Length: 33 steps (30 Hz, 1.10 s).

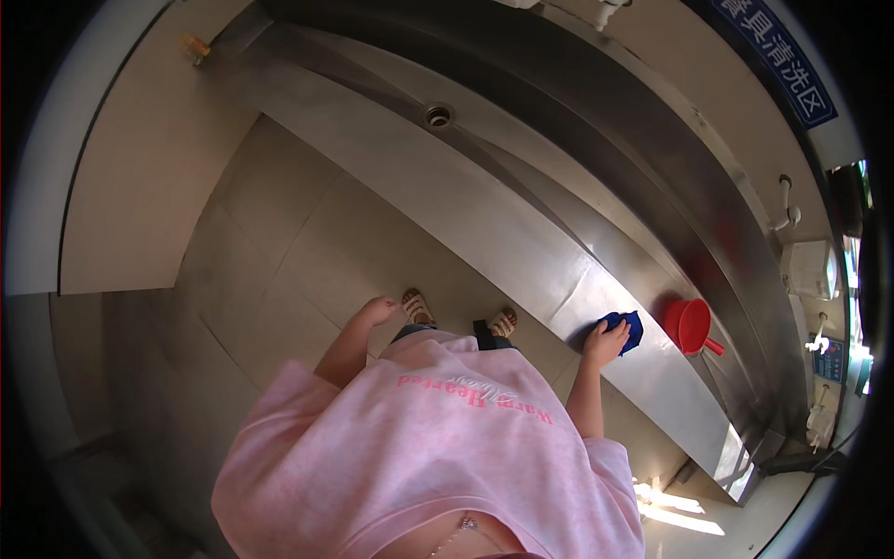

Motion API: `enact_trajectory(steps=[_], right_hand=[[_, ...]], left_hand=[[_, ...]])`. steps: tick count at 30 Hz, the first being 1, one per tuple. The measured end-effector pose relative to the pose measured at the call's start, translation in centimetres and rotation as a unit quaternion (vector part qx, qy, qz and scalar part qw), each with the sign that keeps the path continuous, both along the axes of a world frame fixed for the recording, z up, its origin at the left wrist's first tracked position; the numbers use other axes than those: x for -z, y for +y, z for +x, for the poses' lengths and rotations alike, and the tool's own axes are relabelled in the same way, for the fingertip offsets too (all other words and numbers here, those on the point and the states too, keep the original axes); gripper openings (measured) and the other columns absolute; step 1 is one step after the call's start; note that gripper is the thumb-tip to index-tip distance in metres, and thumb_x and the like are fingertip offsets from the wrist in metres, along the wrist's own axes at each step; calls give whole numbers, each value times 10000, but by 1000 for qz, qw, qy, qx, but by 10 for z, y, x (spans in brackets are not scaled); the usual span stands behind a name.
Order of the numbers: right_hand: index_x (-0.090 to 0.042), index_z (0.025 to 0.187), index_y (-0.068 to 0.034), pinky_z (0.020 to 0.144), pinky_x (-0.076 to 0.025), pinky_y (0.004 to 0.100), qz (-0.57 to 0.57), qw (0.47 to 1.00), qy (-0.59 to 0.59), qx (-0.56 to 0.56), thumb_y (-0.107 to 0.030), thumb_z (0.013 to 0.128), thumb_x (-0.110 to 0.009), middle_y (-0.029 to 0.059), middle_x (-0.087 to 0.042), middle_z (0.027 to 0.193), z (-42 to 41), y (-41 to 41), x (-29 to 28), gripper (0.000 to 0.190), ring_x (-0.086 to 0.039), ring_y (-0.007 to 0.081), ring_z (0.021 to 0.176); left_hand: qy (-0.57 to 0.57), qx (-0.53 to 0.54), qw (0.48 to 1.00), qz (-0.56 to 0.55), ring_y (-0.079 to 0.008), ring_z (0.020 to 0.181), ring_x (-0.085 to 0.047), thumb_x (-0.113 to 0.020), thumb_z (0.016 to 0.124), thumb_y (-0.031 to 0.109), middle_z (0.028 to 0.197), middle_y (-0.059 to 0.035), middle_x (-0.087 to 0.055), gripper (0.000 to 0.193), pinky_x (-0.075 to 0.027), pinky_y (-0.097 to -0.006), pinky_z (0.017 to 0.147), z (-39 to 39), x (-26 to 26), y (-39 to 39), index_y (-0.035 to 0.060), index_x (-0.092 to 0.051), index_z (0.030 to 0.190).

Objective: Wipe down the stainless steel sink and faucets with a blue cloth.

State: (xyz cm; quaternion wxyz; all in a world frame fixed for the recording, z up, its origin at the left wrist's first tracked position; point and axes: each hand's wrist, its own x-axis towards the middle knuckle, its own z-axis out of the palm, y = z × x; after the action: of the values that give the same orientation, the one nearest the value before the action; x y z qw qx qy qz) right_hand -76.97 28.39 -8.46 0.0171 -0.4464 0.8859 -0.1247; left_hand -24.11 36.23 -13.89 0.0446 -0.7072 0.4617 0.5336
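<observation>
A dark blue cloth lies bunched on the flat stainless steel front ledge of a long trough sink. My right hand rests on it from above, fingers spread over the fabric. To the right of that hand, inside the trough, a red plastic ladle or dipper stands with its short handle pointing to the lower right. My left hand hangs over the floor in front of my body, loosely curled and away from the ledge; whether its fingers are fully closed is hard to see, and no object shows in it.
A round drain sits in the trough's bottom. White taps and a white box are on the tiled wall behind. A pale partition bounds the left end, near an orange-handled valve. Sunlight falls on the ledge's right end.
</observation>
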Motion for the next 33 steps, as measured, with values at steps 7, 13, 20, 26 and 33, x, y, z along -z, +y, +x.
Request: enact_trajectory(steps=[7,13,20,26,33], right_hand=[[-409,1373,-64,1055,-336,476,16,996,19,-91,-310,846,-602,152,-387,1447,151,-52,-6,612,-371,359,1318],[-378,1383,-59,1067,-297,484,1,983,-10,-181,-335,818,-610,153,-368,1455,273,-99,0,670,-327,351,1345],[-397,1378,-79,1058,-313,535,236,928,-104,-268,-434,826,-598,170,-365,1453,325,-190,-95,686,-385,336,1321],[-478,1277,-92,866,-495,436,-317,905,42,-280,-234,860,-612,178,-514,1243,240,-358,-244,461,-544,360,1114],[-478,1279,-91,853,-490,454,-284,929,99,-215,-256,881,-534,192,-566,1205,223,-467,-327,434,-577,380,1055]], left_hand=[[-89,-202,973,-73,-348,997,-627,-575,850,374,1031,-225,-661,471,-484,-401,857,117,25,58,-30,-636,1084],[-84,-193,973,99,-366,956,-634,-561,853,417,991,-273,-649,532,-491,-418,827,191,42,89,-69,-625,1060],[143,-342,925,85,-202,800,-637,-554,897,431,891,-113,-658,434,-513,-360,714,223,-5,5,17,-612,1010],[275,-184,944,-16,-106,713,-599,-584,919,366,833,-43,-658,323,-477,-249,628,164,-104,-191,63,-623,1023],[346,-31,928,-131,-87,670,-581,-593,921,311,820,-34,-653,288,-439,-210,575,12,-201,-378,53,-619,1047]])
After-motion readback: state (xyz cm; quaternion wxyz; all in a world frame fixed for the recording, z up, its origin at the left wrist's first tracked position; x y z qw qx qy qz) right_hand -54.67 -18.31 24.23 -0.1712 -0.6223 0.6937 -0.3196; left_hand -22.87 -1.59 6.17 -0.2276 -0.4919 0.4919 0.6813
